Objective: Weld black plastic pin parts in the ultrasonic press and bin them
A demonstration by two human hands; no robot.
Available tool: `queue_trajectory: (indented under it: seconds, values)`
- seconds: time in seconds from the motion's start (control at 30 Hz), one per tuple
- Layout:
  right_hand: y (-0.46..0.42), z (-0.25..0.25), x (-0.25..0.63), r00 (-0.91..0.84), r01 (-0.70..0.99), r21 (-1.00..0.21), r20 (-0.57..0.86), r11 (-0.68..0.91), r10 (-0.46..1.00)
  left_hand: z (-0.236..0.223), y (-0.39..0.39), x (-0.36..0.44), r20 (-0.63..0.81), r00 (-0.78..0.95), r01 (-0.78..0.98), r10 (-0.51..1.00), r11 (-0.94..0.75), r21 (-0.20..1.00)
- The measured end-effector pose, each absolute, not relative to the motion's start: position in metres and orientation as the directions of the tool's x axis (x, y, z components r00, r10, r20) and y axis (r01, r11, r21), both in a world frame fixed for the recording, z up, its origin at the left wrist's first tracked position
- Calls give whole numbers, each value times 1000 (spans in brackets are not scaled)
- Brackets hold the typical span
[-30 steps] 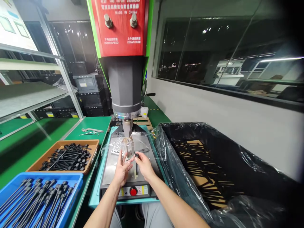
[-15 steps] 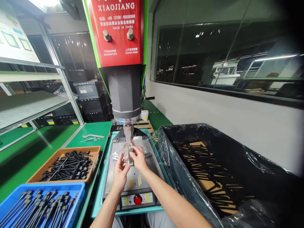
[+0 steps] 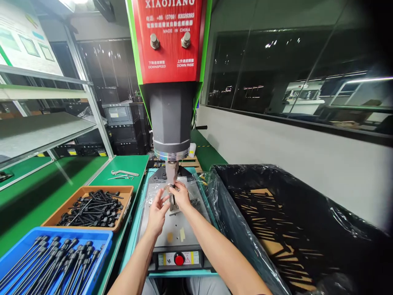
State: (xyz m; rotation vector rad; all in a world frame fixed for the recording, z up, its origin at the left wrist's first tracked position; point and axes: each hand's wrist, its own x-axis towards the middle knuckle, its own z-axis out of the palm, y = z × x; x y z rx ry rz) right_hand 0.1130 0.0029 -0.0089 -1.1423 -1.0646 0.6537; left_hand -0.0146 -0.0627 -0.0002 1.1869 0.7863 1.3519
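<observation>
My right hand (image 3: 181,196) pinches a thin black rod part (image 3: 173,200) and holds its head at the small metal fixture (image 3: 172,209) on the press's grey plate (image 3: 179,223), right below the horn (image 3: 171,172). My left hand (image 3: 158,211) hovers just left of the fixture with its fingers spread and nothing in them. Above stands the press with a dark column (image 3: 171,119) and a red panel (image 3: 168,39).
A brown tray (image 3: 92,205) of black parts and a blue bin (image 3: 53,256) of black rods lie on the green bench at left. A black-lined bin (image 3: 291,221) holding finished rods stands at right. A red button (image 3: 179,259) sits at the press front. Wrenches (image 3: 122,174) lie behind the tray.
My right hand has carried the black rod forward from the plate's middle up to the fixture under the horn. My left hand followed, still spread.
</observation>
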Motion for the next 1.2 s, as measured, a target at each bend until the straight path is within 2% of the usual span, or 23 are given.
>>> queue_trajectory:
  seconds: [0.23, 0.43, 0.57, 0.77, 0.93, 1.03, 1.2]
  values:
    - [6, -13, 125, 306, 36, -950, 305, 309, 902, -3, -55, -19, 200, 119, -317, 973, -154, 936]
    - [5, -12, 124, 375, 1, -962, 255, 275, 891, -3, -55, -16, 214, 125, -285, 969, -171, 943]
    - [0, -14, 122, 371, -95, -965, 194, 245, 908, -2, -58, -14, 210, 117, -309, 971, -165, 937]
    - [3, -24, 132, 510, -233, -960, 14, 154, 860, -7, -60, -9, 220, 126, -311, 967, -172, 935]
    - [0, -17, 144, 611, -188, -951, 84, 247, 787, -12, -61, -11, 239, 93, -252, 967, -209, 945]
    - [-9, -18, 149, 596, -178, -949, 106, 259, 796, -18, -64, -18, 222, 44, -202, 974, -209, 957]
    - [-26, -36, 145, 493, -332, -932, -40, 145, 869, -32, -74, -24, 209, 23, -222, 978, -199, 955]
